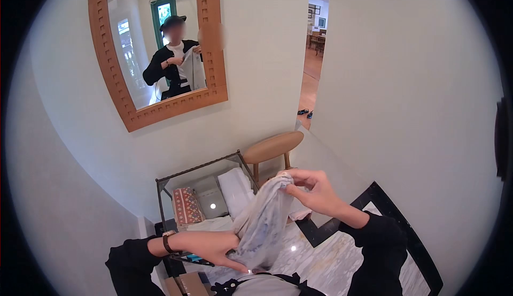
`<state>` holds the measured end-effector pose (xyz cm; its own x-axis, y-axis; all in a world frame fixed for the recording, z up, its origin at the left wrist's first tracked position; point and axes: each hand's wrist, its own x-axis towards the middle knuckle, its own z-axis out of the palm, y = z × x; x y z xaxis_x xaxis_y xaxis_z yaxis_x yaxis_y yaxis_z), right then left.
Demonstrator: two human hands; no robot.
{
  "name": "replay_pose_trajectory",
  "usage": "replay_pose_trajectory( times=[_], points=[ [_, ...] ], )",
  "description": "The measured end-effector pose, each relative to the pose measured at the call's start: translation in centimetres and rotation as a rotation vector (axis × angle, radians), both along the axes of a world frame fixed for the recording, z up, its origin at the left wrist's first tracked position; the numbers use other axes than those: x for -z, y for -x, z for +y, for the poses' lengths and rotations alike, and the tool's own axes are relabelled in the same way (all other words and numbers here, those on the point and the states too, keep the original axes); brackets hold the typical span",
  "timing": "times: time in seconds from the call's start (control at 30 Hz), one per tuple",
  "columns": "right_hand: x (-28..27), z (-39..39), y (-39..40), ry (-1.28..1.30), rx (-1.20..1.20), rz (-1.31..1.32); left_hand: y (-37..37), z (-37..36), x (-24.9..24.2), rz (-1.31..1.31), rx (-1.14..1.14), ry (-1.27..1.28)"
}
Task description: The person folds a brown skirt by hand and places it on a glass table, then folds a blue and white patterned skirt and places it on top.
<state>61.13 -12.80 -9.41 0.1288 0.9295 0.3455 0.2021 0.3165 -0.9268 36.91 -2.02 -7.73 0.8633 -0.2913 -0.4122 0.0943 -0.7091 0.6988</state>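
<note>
A light, pale-patterned cloth (pixel 265 222) hangs bunched between my two hands, above the marble floor. My right hand (pixel 312 189) pinches its upper end, with thumb and fingers pressed together. Lower down and to the left, my left hand (pixel 216 247) grips the cloth's lower part, the thumb pointing toward my body. Some of the left fingers are hidden behind the fabric. Behind the cloth, to the left, a glass-topped table (pixel 160 200) with a dark metal frame holds a folded red-patterned cloth (pixel 187 207), a grey item (pixel 212 202) and a folded white cloth (pixel 235 189).
A wooden chair (pixel 273 146) stands against the wall behind the table. Cardboard boxes (pixel 193 284) lie at the lower left. A wood-framed mirror (pixel 218 77) on the wall reflects a person holding cloth. Black trim (pixel 422 258) borders the marble floor on the right.
</note>
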Motion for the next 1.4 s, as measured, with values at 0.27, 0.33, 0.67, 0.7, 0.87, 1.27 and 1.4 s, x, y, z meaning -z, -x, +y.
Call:
replay_pose_trajectory(
  times=[0.27, 0.33, 0.67, 0.7, 0.87, 1.27, 1.4],
  points=[
    [1.2, -0.8, -2.5, 0.013, 0.190, -0.017, 1.7, -0.9, -0.5, -0.589, -0.082, -0.789],
    [0.2, -0.8, -3.6, -0.006, 0.212, -0.007, 2.0, -1.5, -3.0, -0.652, -0.165, -0.968],
    [-4.1, 0.2, -1.8, -0.113, 0.099, -0.045, 5.9, -1.7, -5.7, -0.845, -0.259, -0.815],
    [-3.8, 1.0, -1.5, -0.097, 0.073, -0.030, 6.6, -1.7, -5.6, -0.793, -0.272, -0.925],
    [-4.5, 4.2, 0.4, -0.081, -0.054, 0.002, 10.6, -1.9, -6.8, -0.936, -0.442, -1.122],
    [-5.6, 17.4, 12.4, -0.145, -0.451, -0.134, 22.6, -0.3, -7.6, -0.561, -1.060, -1.429],
    [-7.7, 20.6, 17.3, -0.247, -0.532, -0.181, 26.2, -1.4, -9.3, -0.504, -1.178, -1.635]
  ],
)
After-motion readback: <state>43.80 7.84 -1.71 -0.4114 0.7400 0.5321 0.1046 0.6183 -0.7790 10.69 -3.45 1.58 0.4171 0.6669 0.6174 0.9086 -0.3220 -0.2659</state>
